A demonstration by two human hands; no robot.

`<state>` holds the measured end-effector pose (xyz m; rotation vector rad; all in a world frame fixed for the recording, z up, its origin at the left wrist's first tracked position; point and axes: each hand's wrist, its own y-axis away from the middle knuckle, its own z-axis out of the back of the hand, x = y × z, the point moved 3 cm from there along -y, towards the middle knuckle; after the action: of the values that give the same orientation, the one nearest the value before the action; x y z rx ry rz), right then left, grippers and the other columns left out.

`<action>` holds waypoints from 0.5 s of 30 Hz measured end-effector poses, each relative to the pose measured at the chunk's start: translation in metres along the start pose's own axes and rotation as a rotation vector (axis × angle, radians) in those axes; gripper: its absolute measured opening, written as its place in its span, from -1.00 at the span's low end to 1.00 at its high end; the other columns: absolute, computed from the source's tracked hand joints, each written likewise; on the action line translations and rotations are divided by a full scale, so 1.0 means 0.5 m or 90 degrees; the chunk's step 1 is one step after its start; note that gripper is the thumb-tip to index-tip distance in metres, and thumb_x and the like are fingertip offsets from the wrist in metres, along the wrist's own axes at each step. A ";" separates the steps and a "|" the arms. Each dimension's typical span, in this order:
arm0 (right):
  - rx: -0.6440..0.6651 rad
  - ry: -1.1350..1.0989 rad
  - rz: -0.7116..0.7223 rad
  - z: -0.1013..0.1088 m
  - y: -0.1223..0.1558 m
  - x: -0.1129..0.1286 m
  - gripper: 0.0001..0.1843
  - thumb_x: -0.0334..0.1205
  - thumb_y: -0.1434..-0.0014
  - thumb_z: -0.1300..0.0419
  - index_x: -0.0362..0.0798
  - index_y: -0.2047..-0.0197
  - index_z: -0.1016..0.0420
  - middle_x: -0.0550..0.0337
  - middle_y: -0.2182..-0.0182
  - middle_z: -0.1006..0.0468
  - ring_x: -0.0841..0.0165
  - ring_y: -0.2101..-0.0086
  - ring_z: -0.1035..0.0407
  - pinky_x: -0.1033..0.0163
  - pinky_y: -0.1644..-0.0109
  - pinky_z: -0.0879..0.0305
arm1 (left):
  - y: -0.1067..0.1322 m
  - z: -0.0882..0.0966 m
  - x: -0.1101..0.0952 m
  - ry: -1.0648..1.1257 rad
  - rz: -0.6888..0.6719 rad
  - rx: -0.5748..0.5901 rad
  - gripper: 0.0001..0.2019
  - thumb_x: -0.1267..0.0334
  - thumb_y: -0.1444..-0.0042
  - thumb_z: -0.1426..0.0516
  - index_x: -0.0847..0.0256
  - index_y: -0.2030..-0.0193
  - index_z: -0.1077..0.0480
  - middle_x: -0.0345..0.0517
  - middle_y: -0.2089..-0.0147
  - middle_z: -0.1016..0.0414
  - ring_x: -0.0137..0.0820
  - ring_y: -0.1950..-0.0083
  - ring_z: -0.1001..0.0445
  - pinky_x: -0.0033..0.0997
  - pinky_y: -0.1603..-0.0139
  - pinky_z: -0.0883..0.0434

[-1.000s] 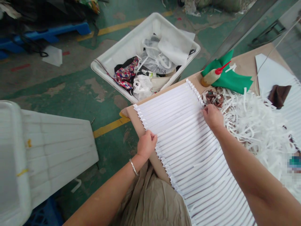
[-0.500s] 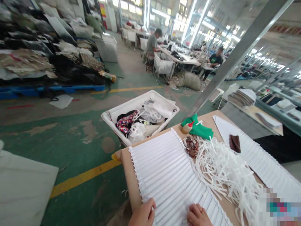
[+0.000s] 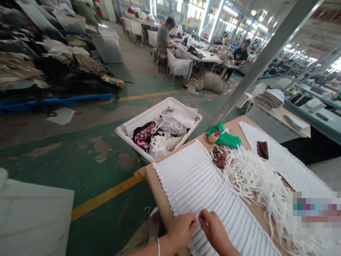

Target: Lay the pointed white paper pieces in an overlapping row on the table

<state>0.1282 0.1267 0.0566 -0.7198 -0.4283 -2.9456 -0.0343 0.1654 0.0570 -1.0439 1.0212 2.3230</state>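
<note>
My left hand point(image 3: 182, 229), with a bangle at the wrist, is closed, its fingertips pinched together over the near left part of a long row of overlapping white pieces point(image 3: 197, 181). Close beside it, my right hand point(image 3: 214, 229) is also closed in a pinch above the same row. The fingertips nearly meet; anything between them is too small to make out. Along the row's right side lies a heap of loose white strips point(image 3: 258, 181). A crumpled brown scrap point(image 3: 218, 156) sits by the row's far right edge.
Beyond the brown tabletop point(image 3: 157, 185) stands a white bin point(image 3: 125, 133) of bags and cloth. A red-tipped glue bottle point(image 3: 213, 137) and green cloth point(image 3: 230, 139) lie near a slanting metal post point(image 3: 255, 74). A second white row point(image 3: 287, 160) is at right. Two people work farther back.
My hands have come together from apart; the left moved right and the right moved slightly left and up. Both are now pinched over the white row. The view has shifted slightly.
</note>
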 end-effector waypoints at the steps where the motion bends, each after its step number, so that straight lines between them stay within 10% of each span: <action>1: 0.012 -0.020 -0.027 0.005 -0.012 0.014 -0.86 -0.24 -0.29 -0.02 0.07 0.26 -0.40 0.17 0.38 -0.60 0.19 0.30 -0.49 0.19 0.21 -0.26 | 0.001 0.025 0.007 0.012 0.007 -0.009 -0.77 0.13 -0.25 0.01 0.11 0.18 -0.43 -0.03 0.19 -0.58 -0.21 0.11 -0.52 -0.27 0.08 -0.37; 4: 0.070 -0.073 -0.046 0.015 -0.053 0.053 -0.89 -0.20 -0.29 -0.05 0.04 0.25 -0.38 0.19 0.36 -0.60 0.24 0.31 -0.47 0.22 0.19 -0.24 | -0.003 0.087 0.038 0.076 0.012 -0.038 -0.73 0.11 -0.21 -0.08 0.15 0.02 -0.41 -0.04 0.15 -0.59 -0.25 0.12 -0.52 -0.32 0.08 -0.38; 11: 0.125 -0.155 -0.061 -0.007 -0.124 0.109 -0.76 -0.11 -0.30 -0.07 0.00 0.05 -0.42 0.20 0.43 -0.57 0.28 0.38 -0.44 0.25 0.26 -0.24 | -0.010 0.132 0.102 0.307 0.011 0.065 -0.80 0.18 -0.19 -0.05 0.21 0.35 -0.41 -0.19 0.47 -0.49 -0.39 0.45 -0.44 -0.43 0.37 -0.36; 15: 0.181 -0.205 -0.030 0.012 -0.149 0.089 -0.67 0.01 -0.32 -0.05 0.01 0.19 -0.55 0.16 0.37 -0.62 0.27 0.32 -0.48 0.23 0.21 -0.29 | -0.011 0.167 0.144 0.327 0.004 -0.002 -0.81 0.22 -0.12 -0.09 0.24 0.43 -0.44 -0.21 0.51 -0.46 -0.41 0.46 -0.41 -0.47 0.39 -0.31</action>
<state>0.0807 0.1994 0.0639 -1.1567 -0.8762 -2.7260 -0.1170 0.2356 0.0376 -1.6912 1.1939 2.1025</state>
